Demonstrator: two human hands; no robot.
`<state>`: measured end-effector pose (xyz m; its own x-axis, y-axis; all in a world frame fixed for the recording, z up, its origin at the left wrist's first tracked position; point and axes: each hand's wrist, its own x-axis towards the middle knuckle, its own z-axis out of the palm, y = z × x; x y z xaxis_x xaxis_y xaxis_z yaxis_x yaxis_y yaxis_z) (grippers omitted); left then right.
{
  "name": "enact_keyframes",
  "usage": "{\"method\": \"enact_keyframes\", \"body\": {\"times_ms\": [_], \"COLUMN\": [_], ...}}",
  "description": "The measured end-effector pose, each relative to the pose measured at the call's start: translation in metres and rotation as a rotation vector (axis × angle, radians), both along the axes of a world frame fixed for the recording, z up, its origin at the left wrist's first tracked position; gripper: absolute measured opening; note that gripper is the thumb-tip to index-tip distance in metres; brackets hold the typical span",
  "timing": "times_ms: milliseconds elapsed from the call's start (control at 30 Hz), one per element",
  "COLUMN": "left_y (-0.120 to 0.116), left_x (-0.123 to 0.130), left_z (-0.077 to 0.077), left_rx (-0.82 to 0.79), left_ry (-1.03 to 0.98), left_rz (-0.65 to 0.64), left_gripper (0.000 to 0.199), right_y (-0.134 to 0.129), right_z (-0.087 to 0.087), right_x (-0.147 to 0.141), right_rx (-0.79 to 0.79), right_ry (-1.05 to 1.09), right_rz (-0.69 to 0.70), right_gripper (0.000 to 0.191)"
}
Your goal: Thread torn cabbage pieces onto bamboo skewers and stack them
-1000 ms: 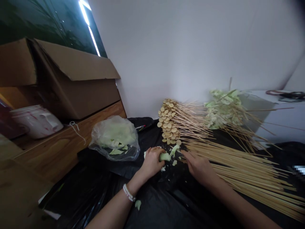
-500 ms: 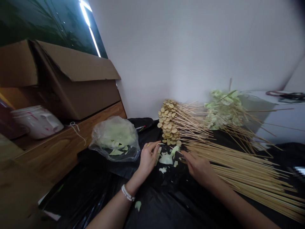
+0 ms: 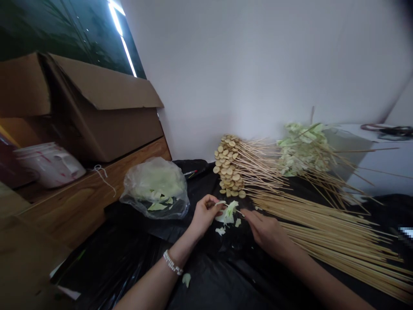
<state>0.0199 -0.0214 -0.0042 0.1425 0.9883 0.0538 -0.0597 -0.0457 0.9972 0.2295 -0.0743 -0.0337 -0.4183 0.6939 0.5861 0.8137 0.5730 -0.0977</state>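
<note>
My left hand point(image 3: 204, 215) pinches a small pale strip of cabbage leaf point(image 3: 221, 203) between its fingertips. Just right of it lies a torn heap of pale green cabbage point(image 3: 227, 214) on the black plastic sheet point(image 3: 209, 275). My right hand point(image 3: 266, 234) comes in from the right, and a thin bamboo skewer point(image 3: 241, 212) seems to run from its fingers toward the cabbage. Behind the hands rest skewers threaded with round tan slices point(image 3: 229, 165), and skewered cabbage point(image 3: 303, 148) lies further right. A bundle of bare bamboo skewers point(image 3: 335, 232) fans out beside my right hand.
A clear plastic bag of cabbage point(image 3: 155, 187) sits left of my left hand. A cardboard box point(image 3: 97, 107) and a white bucket point(image 3: 50, 165) stand on a wooden ledge point(image 3: 80, 193). A white wall point(image 3: 241, 77) rises behind.
My left hand has lifted off the cabbage and moved slightly right, now pinching a small strip. The torn cabbage shows more fully. My right hand has shifted slightly left.
</note>
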Motion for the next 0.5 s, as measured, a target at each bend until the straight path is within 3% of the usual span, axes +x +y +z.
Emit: {"method": "enact_keyframes", "body": {"times_ms": [267,500], "left_y": [-0.0001,0.0001], "left_x": [-0.0009,0.0044], "left_z": [0.0018,-0.0035], "left_rx": [-0.086,0.07], "left_ry": [-0.047,0.118], "left_rz": [0.032,0.027], "left_gripper": [0.032,0.031], "right_y": [-0.0004,-0.001], "right_z": [0.0014,0.0012], "right_x": [-0.0004,-0.0018], "right_rx": [0.008,-0.009], "right_ry": [-0.003,-0.035], "right_rz": [-0.053,-0.043], "right_gripper": [0.033,0.034]}}
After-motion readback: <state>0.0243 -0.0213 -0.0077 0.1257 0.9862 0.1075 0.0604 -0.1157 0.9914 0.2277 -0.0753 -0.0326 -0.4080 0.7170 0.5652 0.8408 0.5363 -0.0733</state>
